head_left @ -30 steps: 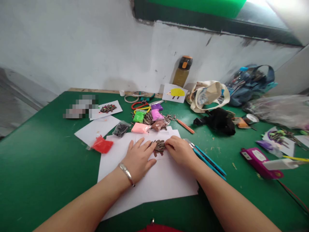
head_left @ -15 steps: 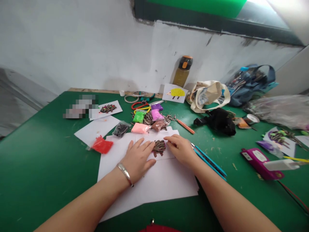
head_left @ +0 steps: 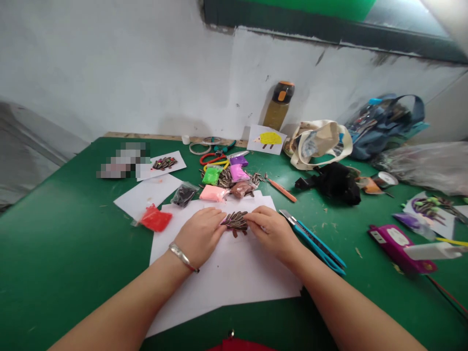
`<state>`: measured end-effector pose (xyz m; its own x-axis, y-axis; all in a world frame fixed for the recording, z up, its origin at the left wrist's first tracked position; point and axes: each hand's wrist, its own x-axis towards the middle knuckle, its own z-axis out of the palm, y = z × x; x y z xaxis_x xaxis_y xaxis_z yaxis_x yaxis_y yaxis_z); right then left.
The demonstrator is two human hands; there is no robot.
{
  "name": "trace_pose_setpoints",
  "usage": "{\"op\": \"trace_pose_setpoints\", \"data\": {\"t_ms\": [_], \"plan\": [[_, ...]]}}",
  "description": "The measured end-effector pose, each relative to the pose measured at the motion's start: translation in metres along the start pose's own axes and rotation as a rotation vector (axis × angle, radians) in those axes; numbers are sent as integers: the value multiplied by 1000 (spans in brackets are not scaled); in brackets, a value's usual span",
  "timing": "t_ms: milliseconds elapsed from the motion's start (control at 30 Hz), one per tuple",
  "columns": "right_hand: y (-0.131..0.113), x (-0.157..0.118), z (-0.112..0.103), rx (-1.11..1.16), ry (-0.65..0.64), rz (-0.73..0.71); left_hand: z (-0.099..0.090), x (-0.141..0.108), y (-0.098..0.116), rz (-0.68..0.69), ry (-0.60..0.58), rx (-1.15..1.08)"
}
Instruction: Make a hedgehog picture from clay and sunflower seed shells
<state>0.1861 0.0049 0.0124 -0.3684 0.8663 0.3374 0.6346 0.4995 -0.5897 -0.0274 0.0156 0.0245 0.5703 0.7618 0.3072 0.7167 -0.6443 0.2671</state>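
— The left hand [head_left: 200, 233] and right hand [head_left: 272, 233]: how do the 2 stand?

— Both rest on the white paper [head_left: 234, 282], fingers together and slightly curved, the fingertips [head_left: 223, 220] touching the cluster of sunflower seeds [head_left: 235, 222] from either side. I cannot tell whether they pinch any seed.

— Where do the seeds lie?

— On the top sheet, between the 2 hands, in a dark, striped cluster.

— And across the bench [head_left: 66, 273], left to right?

— A red packet [head_left: 156, 219] sits at the paper's left edge, with a black packet [head_left: 184, 194] just behind it. A silver bangle [head_left: 182, 257] circles the left wrist (the only jewellery in sight). Farther back are a green packet [head_left: 212, 175], a pink packet [head_left: 214, 193] and a heap of loose seeds [head_left: 225, 179]. Right of the paper lies a blue-handled craft knife [head_left: 314, 243], with an orange-handled tool [head_left: 281, 190] beyond it. At the far right sits a magenta case [head_left: 397, 242].
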Motion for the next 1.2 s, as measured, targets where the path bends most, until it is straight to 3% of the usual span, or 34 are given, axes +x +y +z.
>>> {"op": "trace_pose_setpoints", "data": {"t_ms": [167,333,433,667,1200], "plan": [[4,1,0,-39,16,-25,-1,-1,-2,30,73,25],[16,1,0,-80,90,34,4,0,-3,-3,-49,-7],[17,2,1,-78,70,56,10,1,-1,-73,-109,-5],[15,5,5,-47,43,144,17,2,6,-167,-124,20],[0,27,19,-177,-84,108,18,0,9,-186,-138,27]]}}
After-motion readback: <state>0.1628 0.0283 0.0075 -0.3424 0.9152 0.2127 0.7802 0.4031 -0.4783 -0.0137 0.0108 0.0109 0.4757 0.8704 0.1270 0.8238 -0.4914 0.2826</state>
